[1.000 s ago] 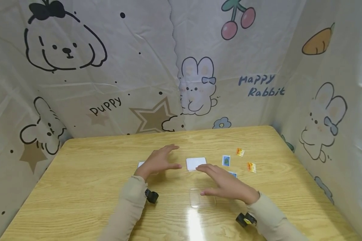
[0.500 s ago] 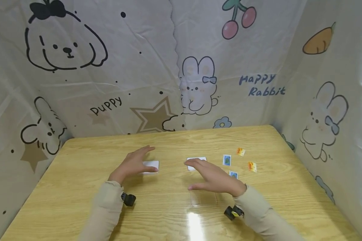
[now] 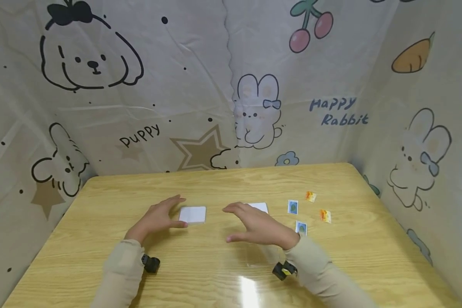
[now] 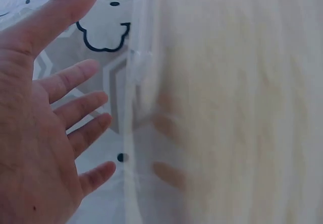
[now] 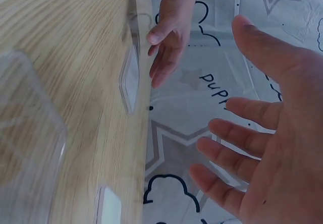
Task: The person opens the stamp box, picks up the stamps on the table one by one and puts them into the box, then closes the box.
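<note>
My left hand [image 3: 158, 218] hovers at the left edge of a white rectangular piece [image 3: 193, 214], thumb and fingers spread apart and holding nothing. In the right wrist view that white piece [image 5: 130, 80] appears to have a clear rim. My right hand [image 3: 259, 226] is held above the table, also spread and holding nothing. It partly hides a second white rectangular piece [image 3: 259, 207] behind it. Below the right hand lies a clear plastic box or lid [image 5: 30, 133], hard to make out in the head view. The left wrist view shows the left palm [image 4: 40, 148] with fingers extended.
To the right lie two small blue picture cards [image 3: 293, 207] and two small orange ones [image 3: 325, 216]; the right hand is close to the nearer blue card [image 3: 301, 228]. The wooden table [image 3: 111, 205] meets a cartoon-printed cloth [image 3: 200, 85] at its back and sides.
My left hand has moved left, uncovering the left white piece. The right hand has also shifted left, across the front of the second white piece. The cards stay put.
</note>
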A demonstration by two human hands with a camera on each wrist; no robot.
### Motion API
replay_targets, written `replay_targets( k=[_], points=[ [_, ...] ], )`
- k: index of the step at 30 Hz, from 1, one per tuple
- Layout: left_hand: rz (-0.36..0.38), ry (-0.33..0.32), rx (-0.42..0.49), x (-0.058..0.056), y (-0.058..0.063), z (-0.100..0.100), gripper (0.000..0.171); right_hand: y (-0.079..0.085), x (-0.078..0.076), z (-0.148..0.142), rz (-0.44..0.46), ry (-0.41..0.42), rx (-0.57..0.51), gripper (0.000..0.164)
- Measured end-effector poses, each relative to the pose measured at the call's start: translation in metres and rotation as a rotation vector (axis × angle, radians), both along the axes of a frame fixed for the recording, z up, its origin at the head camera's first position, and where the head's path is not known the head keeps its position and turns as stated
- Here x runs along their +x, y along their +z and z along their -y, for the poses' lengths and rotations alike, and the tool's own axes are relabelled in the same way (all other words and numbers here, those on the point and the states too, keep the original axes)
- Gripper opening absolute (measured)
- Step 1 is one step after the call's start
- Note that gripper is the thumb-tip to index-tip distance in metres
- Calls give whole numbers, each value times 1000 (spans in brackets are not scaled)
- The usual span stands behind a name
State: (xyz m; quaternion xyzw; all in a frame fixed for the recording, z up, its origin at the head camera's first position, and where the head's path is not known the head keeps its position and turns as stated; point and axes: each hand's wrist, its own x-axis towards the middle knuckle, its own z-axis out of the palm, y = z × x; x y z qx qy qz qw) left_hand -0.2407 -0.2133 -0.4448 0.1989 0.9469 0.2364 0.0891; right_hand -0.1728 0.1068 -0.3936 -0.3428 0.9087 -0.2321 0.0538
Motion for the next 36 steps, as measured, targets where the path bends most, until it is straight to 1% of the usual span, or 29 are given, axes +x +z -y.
replay_targets(
  k=[4,7,12,15,21,26,31,36],
  points=[
    [40,-4,59,1,-8,8,85,0,-3,10,-14,15,10,73],
    [80,5,104,0,-13,13,85,-2,-7,16,6,25,-11,72],
    [124,34,116,-3,-16,17,85,-9,-15,27,56,28,-35,71],
    [111,37,114,-3,-19,19,84,-11,-19,33,62,29,-25,71],
    [77,52,166,-1,-31,22,82,-16,-31,46,68,34,-8,72],
    [51,57,212,0,-42,25,77,-21,-39,56,90,39,41,74],
    [20,36,233,-2,-46,24,73,-25,-49,65,94,18,108,73],
    [-15,39,205,-5,-47,23,73,-31,-59,73,110,-2,148,74]
  ],
)
